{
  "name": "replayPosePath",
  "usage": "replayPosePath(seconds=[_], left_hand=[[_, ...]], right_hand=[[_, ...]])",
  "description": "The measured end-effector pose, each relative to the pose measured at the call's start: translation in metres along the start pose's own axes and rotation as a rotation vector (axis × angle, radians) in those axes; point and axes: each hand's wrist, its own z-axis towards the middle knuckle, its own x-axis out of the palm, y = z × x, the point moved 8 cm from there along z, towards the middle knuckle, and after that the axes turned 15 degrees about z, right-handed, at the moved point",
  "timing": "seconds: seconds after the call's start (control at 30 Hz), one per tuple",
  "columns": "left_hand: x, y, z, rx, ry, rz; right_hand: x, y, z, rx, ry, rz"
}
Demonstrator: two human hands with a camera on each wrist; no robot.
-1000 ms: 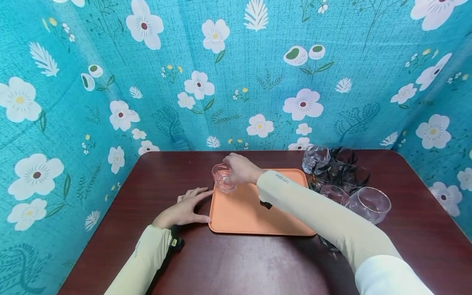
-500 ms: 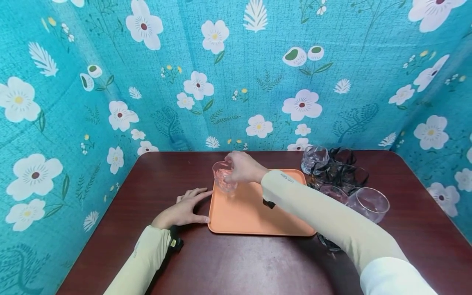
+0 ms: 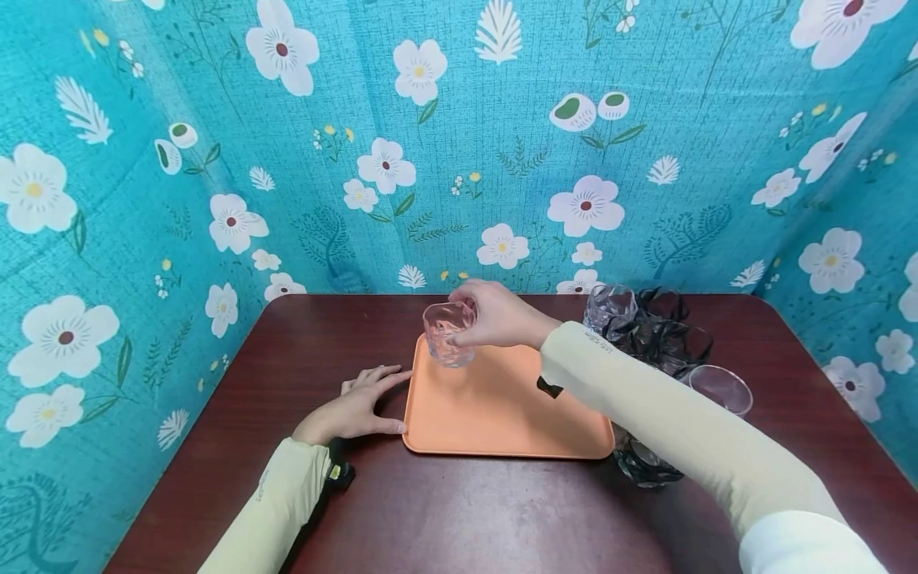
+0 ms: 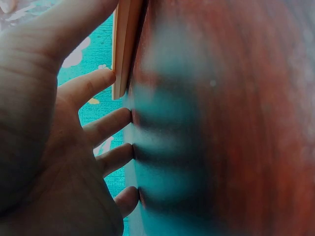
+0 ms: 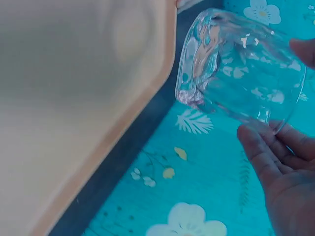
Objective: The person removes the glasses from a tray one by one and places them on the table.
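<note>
My right hand [image 3: 502, 316] grips a clear, faceted drinking glass [image 3: 443, 339] near its rim, with thumb and fingers on opposite sides. The glass is upright over the far left part of an orange tray [image 3: 495, 410]. In the right wrist view a gap shows between the glass [image 5: 236, 69] and the tray's edge [image 5: 147, 105]. At the tray's left side lies my left hand [image 3: 358, 408], fingers spread. Its thumb and index finger touch the tray's edge, while the other fingertips rest on the table, as the left wrist view shows.
Right of the tray stand several glasses: a clear one [image 3: 610, 309] at the back, dark ones [image 3: 660, 335] in the middle, and a clear one [image 3: 723, 391] nearer. Another dark glass [image 3: 645, 466] sits by the tray's near right corner, partly behind the right sleeve [image 3: 667, 399].
My right hand has raised the glass from the tray's far left corner and shifted it a little to the right. The left hand stays at the tray's edge.
</note>
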Motion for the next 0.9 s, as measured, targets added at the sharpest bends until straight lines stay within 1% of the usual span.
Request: replayPosePath(seconds=[0.13, 0.27, 0.47, 0.63, 0.73, 0.9], left_hand=[[0.000, 0.002, 0.000, -0.009, 0.007, 0.003], [0.002, 0.003, 0.000, -0.010, 0.007, 0.011], [0.002, 0.002, 0.000, -0.006, 0.011, 0.009], [0.002, 0.002, 0.000, -0.001, 0.000, 0.003], [0.001, 0.002, 0.000, 0.001, -0.002, 0.002], [0.002, 0.002, 0.000, -0.008, 0.010, -0.004]], right_hand=[[-0.010, 0.009, -0.009, -0.049, 0.021, -0.003], [-0.023, 0.018, -0.021, -0.072, 0.017, -0.002], [-0.054, 0.035, -0.045, -0.104, -0.038, -0.014], [-0.077, 0.043, -0.066, -0.112, -0.075, -0.038], [-0.087, 0.047, -0.079, -0.115, -0.091, -0.059], [-0.102, 0.050, -0.104, -0.147, -0.124, -0.102]])
